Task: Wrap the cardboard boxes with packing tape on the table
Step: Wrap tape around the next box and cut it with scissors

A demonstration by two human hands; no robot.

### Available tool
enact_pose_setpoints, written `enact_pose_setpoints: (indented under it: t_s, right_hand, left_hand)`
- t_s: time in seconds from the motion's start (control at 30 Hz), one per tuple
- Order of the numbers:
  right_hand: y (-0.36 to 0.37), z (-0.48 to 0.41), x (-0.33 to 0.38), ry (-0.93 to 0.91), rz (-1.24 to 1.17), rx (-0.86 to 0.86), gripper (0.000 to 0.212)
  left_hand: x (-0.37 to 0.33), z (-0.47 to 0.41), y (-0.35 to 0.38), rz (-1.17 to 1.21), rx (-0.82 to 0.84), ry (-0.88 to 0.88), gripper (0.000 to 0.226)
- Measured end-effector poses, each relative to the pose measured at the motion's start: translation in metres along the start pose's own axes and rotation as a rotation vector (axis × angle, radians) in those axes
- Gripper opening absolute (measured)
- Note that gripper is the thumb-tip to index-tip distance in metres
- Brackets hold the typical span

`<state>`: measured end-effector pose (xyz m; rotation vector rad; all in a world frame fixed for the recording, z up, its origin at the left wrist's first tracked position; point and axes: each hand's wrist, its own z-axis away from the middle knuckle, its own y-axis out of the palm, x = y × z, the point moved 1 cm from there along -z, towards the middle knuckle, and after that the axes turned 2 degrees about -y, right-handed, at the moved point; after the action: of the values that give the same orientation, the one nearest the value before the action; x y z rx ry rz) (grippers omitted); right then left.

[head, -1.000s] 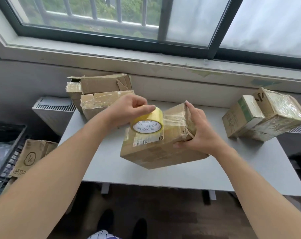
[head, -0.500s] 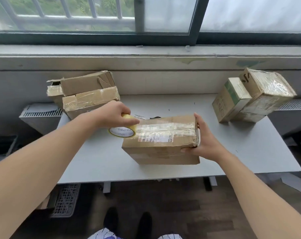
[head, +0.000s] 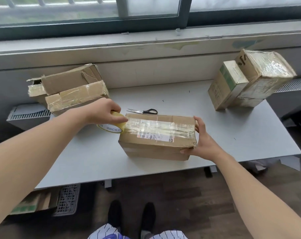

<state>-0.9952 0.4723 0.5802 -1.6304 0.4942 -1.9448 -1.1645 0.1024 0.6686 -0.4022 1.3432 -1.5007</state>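
A brown cardboard box [head: 156,144] with a white label and shiny tape across its top lies flat in the middle of the grey table [head: 94,152]. My left hand [head: 105,111] grips a yellow roll of packing tape [head: 112,128] pressed against the box's left end. My right hand [head: 202,142] holds the box's right end, fingers over the top edge and thumb at the lower front corner.
Two battered, partly taped boxes [head: 68,90] sit stacked at the back left. Two tape-wrapped boxes [head: 246,80] stand at the back right. Black-handled scissors [head: 144,111] lie just behind the middle box. A window sill runs along the back; crates sit on the floor at left.
The box went from tilted up in my hands to lying flat on the table. The tape roll moved from the box's top down to its left end. The scissors came into view.
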Motion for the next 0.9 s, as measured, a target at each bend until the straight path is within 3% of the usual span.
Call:
enact_pose_setpoints:
  t_s: [0.3, 0.5, 0.67, 0.8, 0.9]
  right_hand:
    - [0.013, -0.005, -0.007, 0.017, 0.003, -0.003, 0.136]
    - [0.015, -0.004, -0.008, 0.030, 0.014, -0.001, 0.139]
    - [0.014, -0.006, -0.004, 0.060, 0.046, 0.021, 0.143]
    - [0.018, -0.001, -0.001, 0.122, 0.096, 0.019, 0.146]
    - [0.020, 0.006, 0.013, 0.217, 0.299, -0.049, 0.145]
  left_hand:
    - [-0.003, -0.011, 0.014, -0.191, 0.051, -0.178, 0.075]
    - [0.018, -0.014, 0.040, -0.047, 0.077, -0.103, 0.103]
    - [0.024, -0.019, 0.041, -0.020, 0.080, -0.013, 0.106]
    - [0.027, -0.021, 0.046, -0.067, 0.087, 0.006, 0.102]
    - [0.027, -0.024, 0.049, -0.085, 0.122, 0.002, 0.077]
